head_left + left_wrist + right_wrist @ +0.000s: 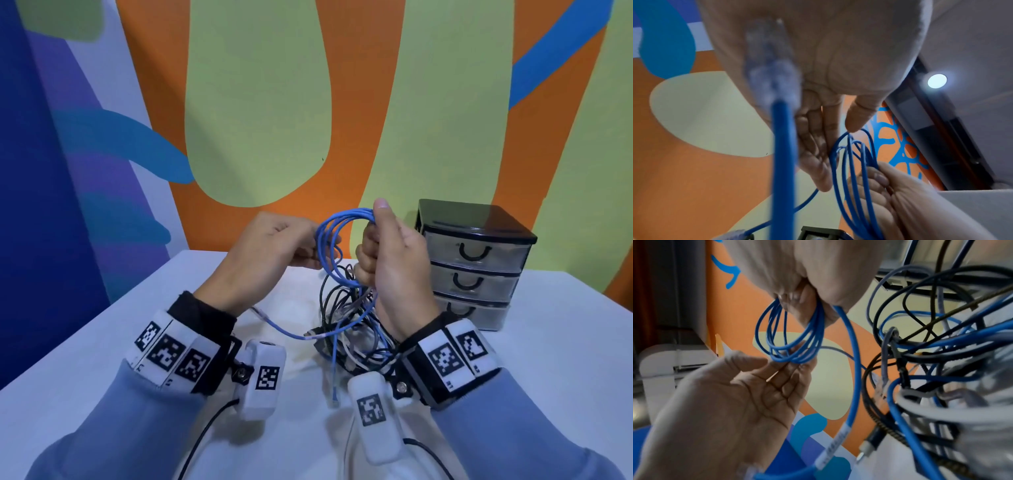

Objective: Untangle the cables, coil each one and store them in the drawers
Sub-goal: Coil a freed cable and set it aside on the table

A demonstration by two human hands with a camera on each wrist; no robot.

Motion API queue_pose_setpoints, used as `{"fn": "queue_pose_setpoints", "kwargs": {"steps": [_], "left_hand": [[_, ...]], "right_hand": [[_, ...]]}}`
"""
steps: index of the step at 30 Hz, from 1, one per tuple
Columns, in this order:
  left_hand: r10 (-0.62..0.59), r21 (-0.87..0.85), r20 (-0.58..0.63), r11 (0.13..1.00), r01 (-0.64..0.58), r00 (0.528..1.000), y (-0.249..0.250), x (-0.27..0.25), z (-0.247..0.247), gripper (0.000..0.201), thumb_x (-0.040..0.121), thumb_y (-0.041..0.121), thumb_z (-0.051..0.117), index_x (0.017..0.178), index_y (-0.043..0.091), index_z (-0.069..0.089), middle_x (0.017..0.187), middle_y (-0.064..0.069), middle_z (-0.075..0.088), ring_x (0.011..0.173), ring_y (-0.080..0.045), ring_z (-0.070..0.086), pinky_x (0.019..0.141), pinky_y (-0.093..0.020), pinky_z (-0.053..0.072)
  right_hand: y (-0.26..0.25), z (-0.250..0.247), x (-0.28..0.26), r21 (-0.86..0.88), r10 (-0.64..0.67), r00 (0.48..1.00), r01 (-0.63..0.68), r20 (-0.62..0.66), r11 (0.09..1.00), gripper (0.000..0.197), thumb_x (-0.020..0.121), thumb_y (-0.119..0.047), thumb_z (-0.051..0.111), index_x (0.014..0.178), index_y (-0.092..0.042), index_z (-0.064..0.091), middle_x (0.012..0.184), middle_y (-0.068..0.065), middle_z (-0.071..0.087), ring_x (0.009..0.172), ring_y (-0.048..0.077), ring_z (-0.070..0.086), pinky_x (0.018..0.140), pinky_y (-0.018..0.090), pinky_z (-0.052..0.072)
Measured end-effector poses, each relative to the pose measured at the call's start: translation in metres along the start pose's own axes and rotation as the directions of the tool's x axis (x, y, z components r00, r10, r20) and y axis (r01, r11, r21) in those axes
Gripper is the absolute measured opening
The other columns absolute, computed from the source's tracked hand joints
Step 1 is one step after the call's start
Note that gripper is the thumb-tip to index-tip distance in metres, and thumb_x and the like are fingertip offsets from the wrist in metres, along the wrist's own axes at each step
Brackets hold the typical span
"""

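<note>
A blue network cable is wound into a coil [330,246] of several loops, held up above the table. My right hand [383,260] grips one side of the coil in a fist, thumb pointing up. My left hand [274,246] is at the opposite side, its fairly straight fingertips [795,366] touching the loops. The blue cable's free tail [284,330] runs down under my left wrist, and its clear plug [768,65] hangs blurred close to the left wrist camera. Below my hands lies a tangle of black, white, grey and blue cables [349,329].
A small three-drawer unit [476,260] with a black top and clear drawers, all closed, stands at the back right of the white table [137,342]. A painted wall rises just behind the table. Another blue plug end [335,397] hangs near the front.
</note>
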State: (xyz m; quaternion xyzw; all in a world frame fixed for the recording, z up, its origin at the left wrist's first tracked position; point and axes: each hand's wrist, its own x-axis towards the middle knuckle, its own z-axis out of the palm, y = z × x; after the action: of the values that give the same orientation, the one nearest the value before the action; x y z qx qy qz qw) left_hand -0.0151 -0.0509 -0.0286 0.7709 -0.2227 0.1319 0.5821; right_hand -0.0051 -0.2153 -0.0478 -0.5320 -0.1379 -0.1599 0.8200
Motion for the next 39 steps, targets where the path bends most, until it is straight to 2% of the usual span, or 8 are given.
{"fn": "queue_pose_setpoints", "kwargs": {"steps": [4, 8, 13, 17, 23, 29, 35, 39], "left_hand": [[0.029, -0.039, 0.065, 0.999, -0.026, 0.997, 0.001, -0.004, 0.005, 0.035, 0.088, 0.031, 0.081, 0.097, -0.002, 0.074, 0.093, -0.016, 0.08, 0.094, -0.037, 0.077, 0.093, -0.042, 0.063], [0.081, -0.091, 0.034, 0.993, -0.078, 0.996, 0.001, -0.005, 0.011, 0.021, 0.082, 0.0, 0.086, 0.092, 0.005, 0.068, 0.089, -0.004, 0.08, 0.082, -0.02, 0.077, 0.081, -0.029, 0.061], [0.197, 0.006, -0.089, 0.98, -0.197, 0.976, 0.001, -0.004, 0.012, 0.029, 0.086, -0.006, 0.082, 0.106, 0.009, 0.066, 0.093, -0.001, 0.078, 0.087, -0.017, 0.075, 0.083, -0.03, 0.06], [0.544, 0.458, -0.082, 0.765, -0.454, 0.835, -0.003, -0.005, 0.018, 0.046, 0.085, -0.004, 0.076, 0.12, 0.021, 0.057, 0.11, 0.002, 0.061, 0.099, -0.017, 0.066, 0.086, -0.035, 0.056], [0.646, 0.689, 0.026, 0.541, -0.482, 0.763, -0.017, -0.001, 0.013, 0.009, 0.095, 0.031, 0.078, 0.094, 0.022, 0.08, 0.124, -0.007, 0.055, 0.106, -0.021, 0.059, 0.075, -0.046, 0.052], [0.632, 0.499, -0.253, 0.734, -0.461, 0.733, -0.008, -0.001, 0.017, 0.007, 0.093, 0.02, 0.082, 0.1, 0.021, 0.084, 0.11, -0.01, 0.054, 0.096, -0.021, 0.055, 0.083, -0.026, 0.047], [0.23, -0.134, -0.295, 0.951, -0.279, 0.927, -0.002, -0.001, 0.02, 0.012, 0.097, 0.017, 0.073, 0.103, 0.009, 0.08, 0.086, -0.011, 0.077, 0.076, -0.021, 0.069, 0.076, -0.053, 0.057], [0.049, -0.498, -0.219, 0.853, -0.155, 0.974, 0.004, 0.0, 0.013, 0.019, 0.094, 0.02, 0.066, 0.102, 0.005, 0.073, 0.088, -0.012, 0.078, 0.07, -0.014, 0.071, 0.068, -0.02, 0.057]], "right_hand": [[0.007, -0.002, 0.001, -0.144, -0.094, 0.996, 0.093, 0.002, 0.985, 0.048, 0.11, -0.043, 0.044, 0.067, -0.023, 0.037, 0.058, -0.004, 0.03, 0.051, 0.014, 0.026, 0.046, 0.025, 0.025], [0.009, -0.005, 0.002, -0.312, -0.128, 0.992, 0.127, 0.018, 0.941, 0.056, 0.109, -0.052, 0.04, 0.075, -0.009, 0.054, 0.071, 0.014, 0.058, 0.061, 0.022, 0.053, 0.056, 0.031, 0.045], [0.0, 0.001, -0.005, -0.336, -0.22, 0.974, 0.227, 0.061, 0.914, 0.05, 0.111, -0.042, 0.039, 0.072, -0.011, 0.039, 0.063, 0.014, 0.03, 0.055, 0.026, 0.032, 0.048, 0.023, 0.034], [-0.002, 0.001, -0.006, -0.287, -0.26, 0.961, 0.278, 0.1, 0.917, 0.05, 0.11, -0.041, 0.045, 0.068, -0.014, 0.039, 0.061, 0.012, 0.02, 0.052, 0.024, 0.022, 0.049, 0.036, 0.019], [0.0, 0.0, -0.004, -0.296, -0.23, 0.966, 0.255, 0.119, 0.92, 0.056, 0.111, -0.04, 0.044, 0.073, 0.001, 0.038, 0.058, 0.019, 0.025, 0.052, 0.029, 0.029, 0.05, 0.039, 0.028], [0.01, -0.013, 0.008, -0.38, -0.071, 0.997, 0.072, 0.017, 0.922, 0.052, 0.11, -0.05, 0.04, 0.081, -0.015, 0.066, 0.073, 0.0, 0.064, 0.067, 0.017, 0.055, 0.065, 0.032, 0.038], [0.008, -0.015, 0.014, -0.241, -0.004, 0.994, -0.022, -0.109, 0.97, 0.047, 0.111, -0.045, 0.042, 0.076, -0.014, 0.054, 0.065, -0.001, 0.065, 0.052, 0.012, 0.058, 0.066, 0.034, 0.044], [0.002, -0.023, 0.022, 0.127, 0.138, 0.974, -0.116, -0.179, 0.985, 0.043, 0.11, -0.041, 0.046, 0.074, -0.016, 0.045, 0.055, 0.0, 0.054, 0.05, 0.015, 0.055, 0.055, 0.028, 0.049]]}}
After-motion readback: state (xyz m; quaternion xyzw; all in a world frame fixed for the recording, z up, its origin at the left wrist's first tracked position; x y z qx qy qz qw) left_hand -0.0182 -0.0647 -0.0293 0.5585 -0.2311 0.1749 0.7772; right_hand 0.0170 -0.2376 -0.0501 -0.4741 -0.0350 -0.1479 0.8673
